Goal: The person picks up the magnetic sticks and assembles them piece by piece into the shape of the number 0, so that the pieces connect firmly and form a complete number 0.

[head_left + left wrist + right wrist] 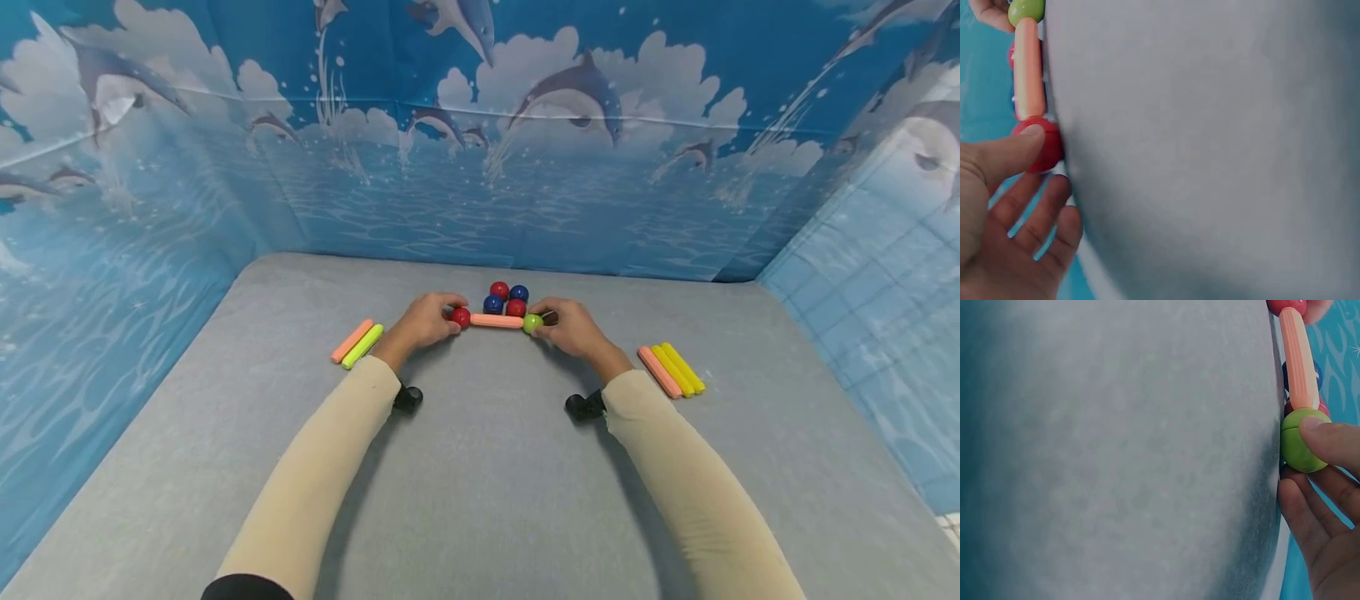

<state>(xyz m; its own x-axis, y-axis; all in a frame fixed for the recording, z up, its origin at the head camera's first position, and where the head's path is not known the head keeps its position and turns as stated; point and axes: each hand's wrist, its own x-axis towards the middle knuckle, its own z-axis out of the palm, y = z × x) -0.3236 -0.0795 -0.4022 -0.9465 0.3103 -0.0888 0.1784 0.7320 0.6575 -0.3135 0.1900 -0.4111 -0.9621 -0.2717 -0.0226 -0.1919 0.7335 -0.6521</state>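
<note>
An orange rod (497,321) lies crosswise between a red ball (461,317) at its left end and a green ball (532,323) at its right end. My left hand (429,319) pinches the red ball, its thumb (1030,139) pressed on the near side. With thumb and fingers my right hand (572,327) grips the green ball (1302,441). Both balls meet the ends of the rod (1299,359). Just behind the rod sit two red balls and two blue balls, among them a front blue ball (492,304) and a back red ball (499,290).
Left of my left hand lie an orange rod (352,341) and a yellow-green rod (363,347), side by side. At the right, an orange rod (660,372) rests beside two yellow rods (682,368). A dolphin-print curtain (495,192) hangs behind the grey table (480,483).
</note>
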